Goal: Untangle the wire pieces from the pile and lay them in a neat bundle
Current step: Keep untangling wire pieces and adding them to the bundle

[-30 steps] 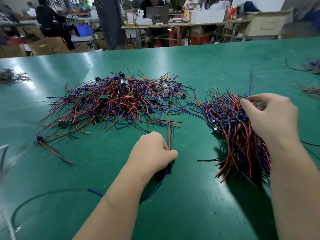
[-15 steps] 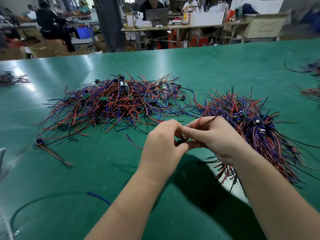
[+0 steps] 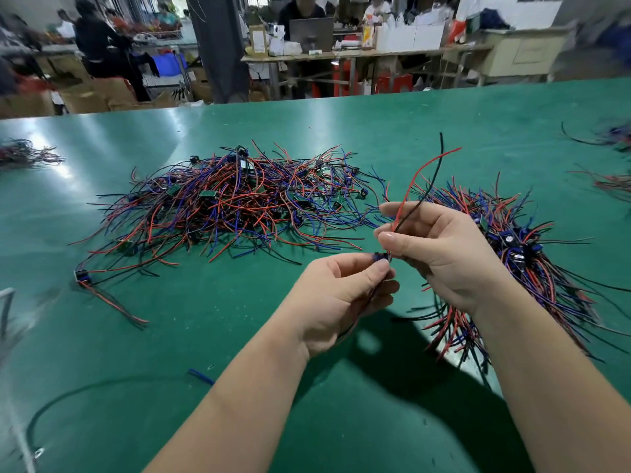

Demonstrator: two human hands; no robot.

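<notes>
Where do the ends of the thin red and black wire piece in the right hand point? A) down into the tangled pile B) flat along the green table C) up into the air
C: the thin red and black wire piece rises from the pinch of the right hand, its tips in the air above the green table.

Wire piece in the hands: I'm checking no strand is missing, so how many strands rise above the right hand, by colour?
Red strand: 1
Black strand: 1
Total: 2, both pinched by the right hand; the left hand pinches the wire piece lower down.
</notes>
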